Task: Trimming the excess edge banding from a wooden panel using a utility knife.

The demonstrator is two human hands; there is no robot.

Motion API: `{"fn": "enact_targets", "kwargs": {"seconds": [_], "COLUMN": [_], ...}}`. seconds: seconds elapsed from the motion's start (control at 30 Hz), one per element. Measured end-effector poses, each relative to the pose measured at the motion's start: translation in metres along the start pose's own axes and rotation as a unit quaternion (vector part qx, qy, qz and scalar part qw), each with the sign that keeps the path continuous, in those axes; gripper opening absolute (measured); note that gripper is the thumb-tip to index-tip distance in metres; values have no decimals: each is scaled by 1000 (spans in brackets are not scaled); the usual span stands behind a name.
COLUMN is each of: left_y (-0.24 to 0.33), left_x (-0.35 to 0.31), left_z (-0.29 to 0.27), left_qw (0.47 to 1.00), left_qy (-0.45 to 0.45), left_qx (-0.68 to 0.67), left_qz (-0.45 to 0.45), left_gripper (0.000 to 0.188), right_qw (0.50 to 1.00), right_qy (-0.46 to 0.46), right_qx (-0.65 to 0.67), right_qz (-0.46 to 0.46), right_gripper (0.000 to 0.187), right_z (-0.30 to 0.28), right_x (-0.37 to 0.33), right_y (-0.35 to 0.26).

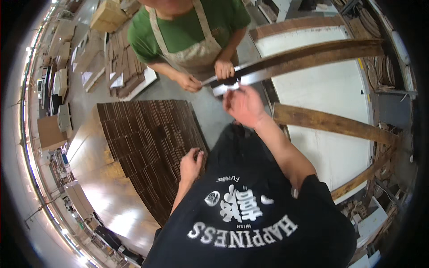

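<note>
My right hand point(245, 107) is raised palm up, fingers loosely spread, by the near end of a long brown wooden plank point(308, 58). Its fingertips are close to a pale, shiny piece point(232, 87) at that end; blur hides whether they touch. Across the plank end, a co-worker's hand point(224, 69) grips a dark strip point(221, 81), and that person's other hand point(190, 82) is at the strip's outer end. My left hand point(191, 165) hangs with fingers slightly curled and apart, holding nothing, beside a tall stack of brown boards point(147, 138).
The co-worker in a green shirt and beige apron point(192, 56) stands opposite me. White panels point(321, 89) lie at the right, with another wooden plank point(330, 120) across them. Cut boards point(127, 58) are piled at the far left; a cardboard box point(107, 15) stands behind.
</note>
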State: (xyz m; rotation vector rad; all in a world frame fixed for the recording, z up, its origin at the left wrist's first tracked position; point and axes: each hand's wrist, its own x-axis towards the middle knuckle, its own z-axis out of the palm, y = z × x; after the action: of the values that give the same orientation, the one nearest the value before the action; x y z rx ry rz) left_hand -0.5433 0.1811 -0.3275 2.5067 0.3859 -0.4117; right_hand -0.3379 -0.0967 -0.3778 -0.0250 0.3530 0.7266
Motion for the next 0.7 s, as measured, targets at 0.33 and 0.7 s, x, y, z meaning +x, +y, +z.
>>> {"fn": "enact_targets", "kwargs": {"seconds": [0.33, 0.7], "left_y": [-12, -18], "left_x": [13, 106], "left_z": [14, -21], "left_qw": [998, 991], "left_qy": [55, 86], "left_qx": [-5, -96], "left_qz": [-19, 26], "left_gripper": [34, 33], "right_qw": [941, 309], "right_qy": [172, 162], "right_qx": [-291, -881], "right_qz": [-4, -319], "right_gripper": [37, 44], "right_z": [-29, -15], "right_x": [31, 65], "right_y": [-12, 38]}}
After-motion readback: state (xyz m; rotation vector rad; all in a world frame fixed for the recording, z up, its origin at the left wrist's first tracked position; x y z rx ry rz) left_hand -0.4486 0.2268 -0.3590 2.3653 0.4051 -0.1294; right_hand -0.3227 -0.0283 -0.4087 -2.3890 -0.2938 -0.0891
